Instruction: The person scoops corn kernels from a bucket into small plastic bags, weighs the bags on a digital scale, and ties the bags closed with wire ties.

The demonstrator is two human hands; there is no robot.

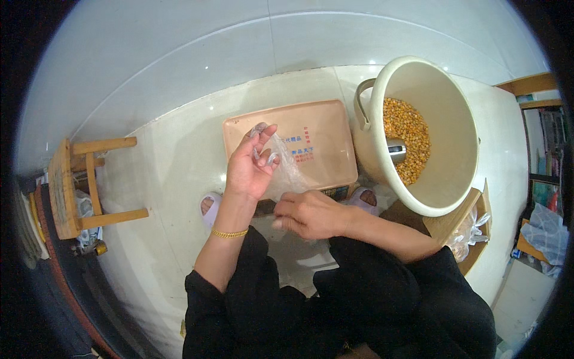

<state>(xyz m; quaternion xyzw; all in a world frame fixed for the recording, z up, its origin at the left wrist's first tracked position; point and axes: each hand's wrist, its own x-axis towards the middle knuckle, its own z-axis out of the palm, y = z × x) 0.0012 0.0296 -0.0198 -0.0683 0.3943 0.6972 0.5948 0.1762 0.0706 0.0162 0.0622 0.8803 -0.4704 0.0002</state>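
My left hand holds the upper part of a clear plastic bag, its thin film looped around the fingers. The bag hangs over the beige platform of a weighing scale, which bears blue and red writing. My right hand is at the bag's lower end, slightly blurred, with curled fingers; whether it grips the film is unclear. To the right of the scale stands a cream plastic bucket holding yellow corn kernels. A metal scoop or cup rests in the kernels.
A wooden stool lies on its side at the left. An open cardboard box with plastic bags stands below the bucket. Shelves line the right edge. A pale wall runs behind the scale.
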